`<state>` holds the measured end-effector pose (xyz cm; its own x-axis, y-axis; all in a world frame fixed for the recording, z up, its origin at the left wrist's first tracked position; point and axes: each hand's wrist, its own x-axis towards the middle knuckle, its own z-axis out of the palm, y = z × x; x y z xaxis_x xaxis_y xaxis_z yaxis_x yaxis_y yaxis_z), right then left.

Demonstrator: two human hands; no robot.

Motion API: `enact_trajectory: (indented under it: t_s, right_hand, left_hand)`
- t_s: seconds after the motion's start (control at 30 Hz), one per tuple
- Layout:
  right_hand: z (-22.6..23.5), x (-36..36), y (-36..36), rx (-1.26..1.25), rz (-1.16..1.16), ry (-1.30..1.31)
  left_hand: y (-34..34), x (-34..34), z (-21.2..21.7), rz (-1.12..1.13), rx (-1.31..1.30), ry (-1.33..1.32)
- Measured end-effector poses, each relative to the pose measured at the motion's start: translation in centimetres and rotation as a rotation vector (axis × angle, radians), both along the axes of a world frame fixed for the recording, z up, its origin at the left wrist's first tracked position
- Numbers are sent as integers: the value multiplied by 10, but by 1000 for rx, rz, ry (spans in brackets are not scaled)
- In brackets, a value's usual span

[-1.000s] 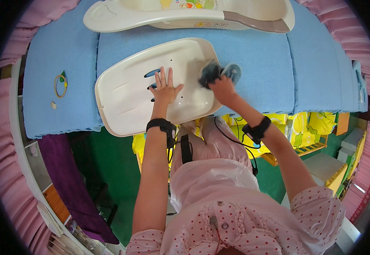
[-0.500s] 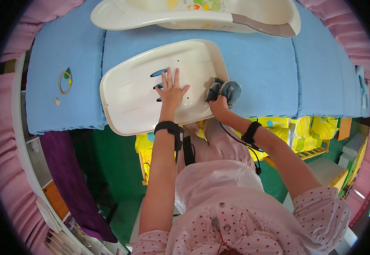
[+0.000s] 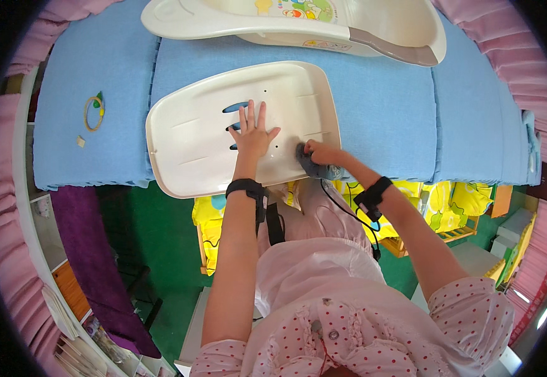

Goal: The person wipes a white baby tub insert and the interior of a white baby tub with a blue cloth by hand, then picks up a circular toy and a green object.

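Observation:
A white plastic tray-like panel [image 3: 191, 144] with rounded corners, a raised rim and blue-showing slots lies on the blue-covered table. My left hand [image 3: 254, 135] rests flat on its middle, fingers spread beside the slots. Near the panel's right end, my right hand [image 3: 325, 152] is closed on a grey-blue cloth [image 3: 314, 166]. The cloth is bunched, slightly blurred, and touches the panel near its lower right corner. Part of the cloth is hidden under my fingers.
Beyond the panel stands a white baby bathtub [image 3: 254, 25] with a grey-brown rim section. A yellowish ring [image 3: 87, 114] with a green piece and a small pale scrap [image 3: 81, 142] lie at left on the blue cover [image 3: 386, 119]. Yellow patterned bedding [image 3: 452, 204] sits below the table's edge.
My right hand has moved the cloth left and slightly down, off the panel's right rim onto its lower right area. My left hand stays on the panel.

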<state>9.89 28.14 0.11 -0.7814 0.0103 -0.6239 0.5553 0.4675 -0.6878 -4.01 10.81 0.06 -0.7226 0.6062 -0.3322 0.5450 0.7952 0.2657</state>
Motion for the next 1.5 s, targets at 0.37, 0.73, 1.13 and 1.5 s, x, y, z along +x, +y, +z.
enact_trajectory:
  t_s: [0.37,0.73,1.13,1.5]
  right_hand:
    - [30,-59,38,988,41,529]
    - [-21,22,-79,977,658,-92]
    - [11,-65,10,263,-958,633]
    - [9,-93,-107,940,-32,601]
  left_hand:
    - [7,-1,3,-27,18,5]
    - [6,4,6,-37,-69,53]
    - [6,-3,3,-90,126,219]
    - [-199,30,-15,612,-19,362]
